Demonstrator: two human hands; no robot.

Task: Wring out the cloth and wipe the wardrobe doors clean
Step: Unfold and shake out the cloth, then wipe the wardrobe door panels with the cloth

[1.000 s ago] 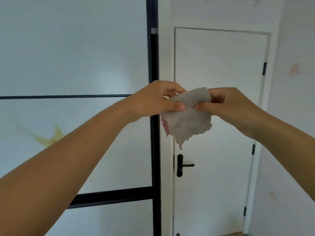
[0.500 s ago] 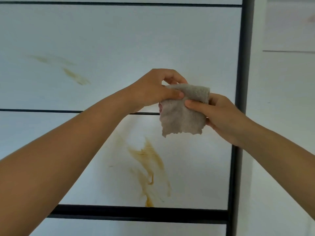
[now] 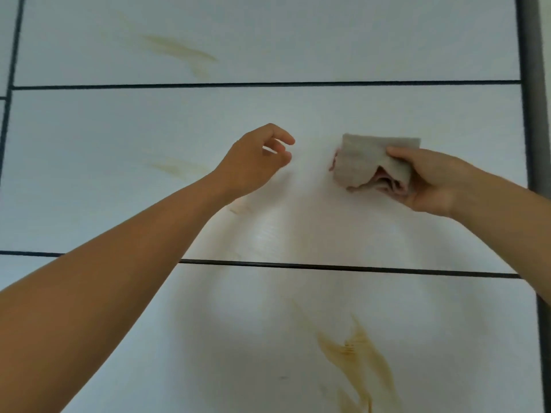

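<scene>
Two bare arms show, and no garment covers any part of them that is in view. The left forearm (image 3: 119, 278) fills the corner at 8 o'clock, very broad at the picture's edge and narrowing evenly to a slim wrist. The right forearm (image 3: 507, 213) comes in from the edge at 3 o'clock, and only a shorter length of it is seen. Both are smooth and unmarked as far as the soft picture lets one judge. The left hand (image 3: 253, 165) has slender fingers with rounded tips. The right hand (image 3: 438, 183) has a broad thumb. Nails and finer lines of the skin are too blurred to tell.
</scene>
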